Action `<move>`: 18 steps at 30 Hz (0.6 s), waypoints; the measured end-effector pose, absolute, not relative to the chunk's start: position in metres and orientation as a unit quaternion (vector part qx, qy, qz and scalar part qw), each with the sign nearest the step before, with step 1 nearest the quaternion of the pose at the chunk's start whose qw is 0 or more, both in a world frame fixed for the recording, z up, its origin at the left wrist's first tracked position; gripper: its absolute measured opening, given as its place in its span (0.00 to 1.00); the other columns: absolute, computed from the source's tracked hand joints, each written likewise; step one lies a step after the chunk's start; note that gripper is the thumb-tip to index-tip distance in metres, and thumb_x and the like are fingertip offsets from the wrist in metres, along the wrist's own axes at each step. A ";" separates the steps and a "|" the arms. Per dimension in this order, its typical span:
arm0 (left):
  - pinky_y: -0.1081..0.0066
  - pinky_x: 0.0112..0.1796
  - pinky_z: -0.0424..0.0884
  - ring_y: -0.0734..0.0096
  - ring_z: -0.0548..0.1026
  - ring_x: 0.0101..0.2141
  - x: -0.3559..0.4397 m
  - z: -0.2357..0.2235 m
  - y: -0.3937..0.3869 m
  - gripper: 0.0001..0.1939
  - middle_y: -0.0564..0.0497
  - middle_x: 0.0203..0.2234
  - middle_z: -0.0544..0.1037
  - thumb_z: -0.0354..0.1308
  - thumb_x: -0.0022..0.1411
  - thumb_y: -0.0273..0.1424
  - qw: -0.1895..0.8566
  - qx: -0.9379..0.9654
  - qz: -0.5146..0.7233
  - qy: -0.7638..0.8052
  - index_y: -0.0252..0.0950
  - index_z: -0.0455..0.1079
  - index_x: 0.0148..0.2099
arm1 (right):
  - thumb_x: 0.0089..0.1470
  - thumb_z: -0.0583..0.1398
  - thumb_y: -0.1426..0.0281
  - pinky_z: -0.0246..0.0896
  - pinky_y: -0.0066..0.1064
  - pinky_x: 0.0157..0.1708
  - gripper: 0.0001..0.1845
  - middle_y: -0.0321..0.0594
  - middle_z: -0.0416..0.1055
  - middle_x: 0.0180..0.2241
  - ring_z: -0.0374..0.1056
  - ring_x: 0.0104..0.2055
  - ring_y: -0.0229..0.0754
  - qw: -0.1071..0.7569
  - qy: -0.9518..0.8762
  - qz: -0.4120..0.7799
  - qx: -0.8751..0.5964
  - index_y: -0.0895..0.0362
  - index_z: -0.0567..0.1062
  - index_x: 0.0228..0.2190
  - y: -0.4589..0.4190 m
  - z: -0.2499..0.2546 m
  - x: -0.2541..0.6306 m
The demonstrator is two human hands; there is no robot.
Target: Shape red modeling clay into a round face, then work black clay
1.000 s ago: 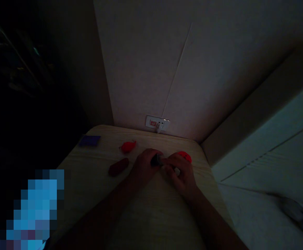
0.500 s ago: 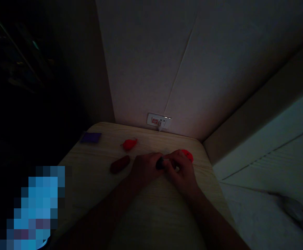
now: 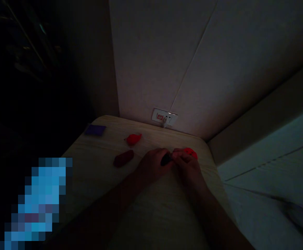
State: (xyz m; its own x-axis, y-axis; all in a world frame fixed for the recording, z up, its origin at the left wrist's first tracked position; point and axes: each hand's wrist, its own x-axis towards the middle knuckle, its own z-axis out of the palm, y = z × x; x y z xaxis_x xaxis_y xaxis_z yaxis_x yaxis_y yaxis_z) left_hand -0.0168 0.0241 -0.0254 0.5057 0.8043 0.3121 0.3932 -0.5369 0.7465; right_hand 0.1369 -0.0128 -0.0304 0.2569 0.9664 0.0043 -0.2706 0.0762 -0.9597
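Close together over the wooden table [image 3: 99, 149], both hands work in dim light. My left hand [image 3: 153, 165] is closed around a small black object [image 3: 166, 159], whose kind I cannot make out. The fingertips of my right hand [image 3: 189, 168] are pinched together at the right end of that object. Just behind my right hand lies a round red thing [image 3: 192, 152], partly covered by the fingers. Left of my left hand lies a dark red oblong case [image 3: 123, 158]. Beyond that case is a small bright red pouch-like thing [image 3: 134, 139] with pointed ends.
A flat purple packet [image 3: 95, 130] lies at the table's far left corner. The wall behind holds a socket panel [image 3: 164, 117] with a plug in it. To the right stands a pale panel [image 3: 271, 156]. A blurred blue patch [image 3: 42, 191] covers the lower left.
My right fingers have closed in to a pinch at the black object, whose dark face shows more now. The whole view has shifted slightly; the things on the table lie as before.
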 end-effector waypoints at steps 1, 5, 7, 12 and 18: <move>0.66 0.38 0.70 0.62 0.79 0.36 -0.016 -0.025 0.024 0.09 0.48 0.35 0.81 0.61 0.66 0.36 0.319 0.810 0.330 0.365 0.36 0.75 0.43 | 0.40 0.77 0.63 0.67 0.31 0.41 0.11 0.37 0.76 0.36 0.70 0.38 0.40 0.639 -0.343 0.503 -0.469 0.54 0.84 0.25 -0.013 -0.032 0.137; 0.67 0.38 0.69 0.62 0.78 0.36 -0.014 -0.025 0.022 0.10 0.47 0.35 0.81 0.57 0.70 0.36 0.338 0.811 0.325 0.349 0.35 0.74 0.43 | 0.38 0.77 0.61 0.69 0.37 0.40 0.17 0.38 0.77 0.31 0.71 0.33 0.43 0.649 -0.281 0.557 -0.436 0.54 0.85 0.31 -0.010 -0.042 0.138; 0.67 0.39 0.69 0.62 0.78 0.37 -0.014 -0.025 0.023 0.10 0.47 0.36 0.81 0.58 0.69 0.36 0.336 0.811 0.328 0.347 0.35 0.73 0.43 | 0.40 0.76 0.59 0.69 0.38 0.41 0.16 0.39 0.76 0.32 0.71 0.34 0.44 0.648 -0.293 0.548 -0.441 0.53 0.85 0.32 -0.009 -0.043 0.139; 0.69 0.34 0.66 0.66 0.76 0.32 -0.016 -0.023 0.026 0.12 0.50 0.30 0.79 0.61 0.66 0.39 0.348 0.796 0.335 0.365 0.34 0.74 0.38 | 0.49 0.73 0.62 0.64 0.39 0.50 0.07 0.42 0.73 0.46 0.68 0.51 0.50 0.622 -0.465 0.377 -0.505 0.51 0.84 0.26 -0.012 -0.032 0.145; 0.72 0.27 0.62 0.70 0.73 0.26 -0.019 -0.024 0.028 0.15 0.55 0.23 0.76 0.71 0.52 0.40 0.420 0.750 0.339 0.382 0.34 0.75 0.34 | 0.52 0.71 0.64 0.66 0.44 0.50 0.03 0.43 0.73 0.48 0.67 0.54 0.52 0.588 -0.540 0.356 -0.485 0.47 0.85 0.31 -0.011 -0.031 0.149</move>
State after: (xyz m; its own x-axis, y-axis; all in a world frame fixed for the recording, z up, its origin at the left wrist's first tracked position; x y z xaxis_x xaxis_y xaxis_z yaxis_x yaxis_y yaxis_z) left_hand -0.0187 0.0281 -0.0243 0.4791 0.8576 0.1873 0.2887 -0.3555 0.8890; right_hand 0.1486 -0.0111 -0.0315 0.1624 0.9434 0.2893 0.1059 0.2748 -0.9557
